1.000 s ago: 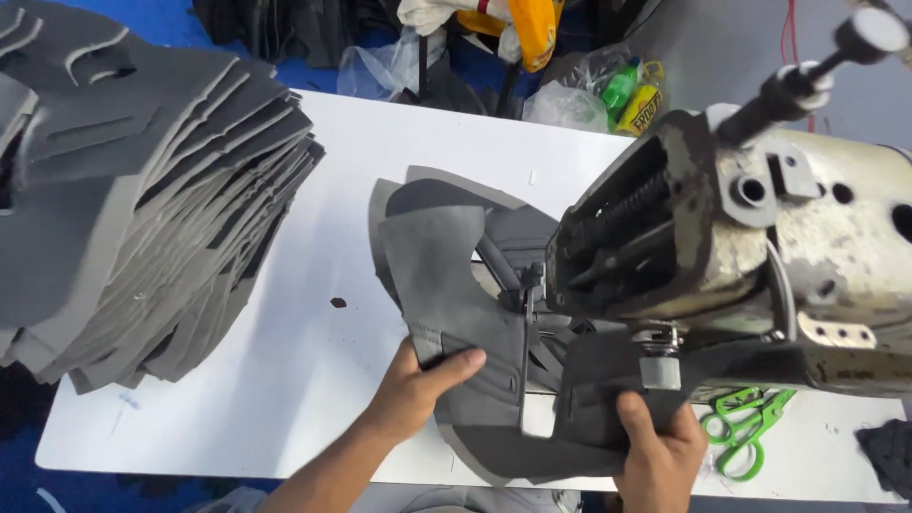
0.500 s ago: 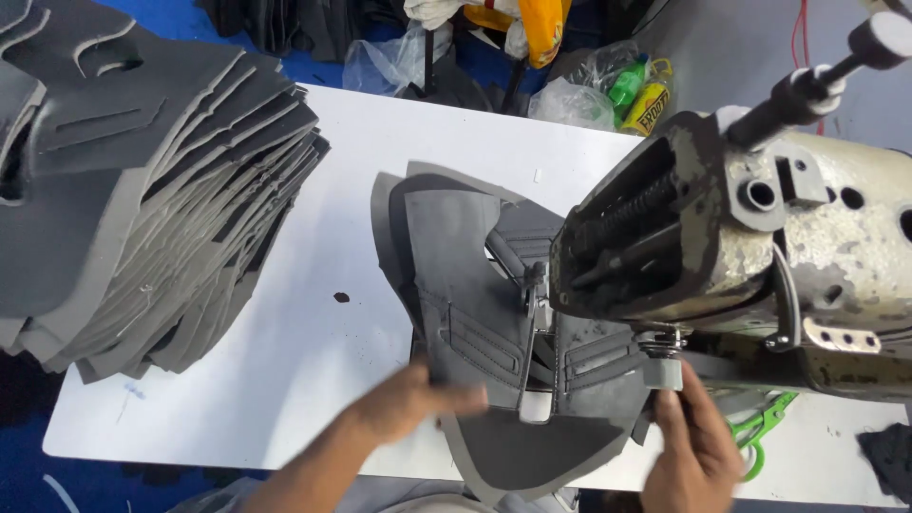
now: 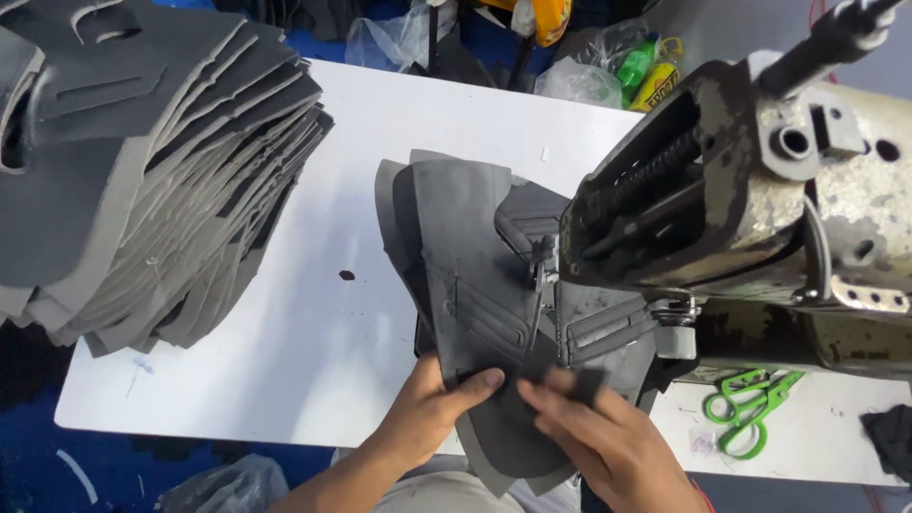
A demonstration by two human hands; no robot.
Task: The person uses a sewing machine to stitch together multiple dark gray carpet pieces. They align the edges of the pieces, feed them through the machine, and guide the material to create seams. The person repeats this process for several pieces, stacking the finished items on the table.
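Note:
A grey stitched foam-backed piece lies on the white table, running under the head of an old sewing machine. My left hand pinches its near edge, thumb on top. My right hand rests on the same near edge, fingers pressing a small dark grey part against it. The two hands almost touch. More grey pieces lie stacked beneath the top one.
A tall stack of cut grey pieces fills the table's left side. Green scissors lie at the right near the machine. Plastic bags and coloured bottles sit behind the table. A dark cloth scrap lies at the far right.
My right hand has moved left from beside the machine to the piece's near edge. My left hand has settled on that edge beside it.

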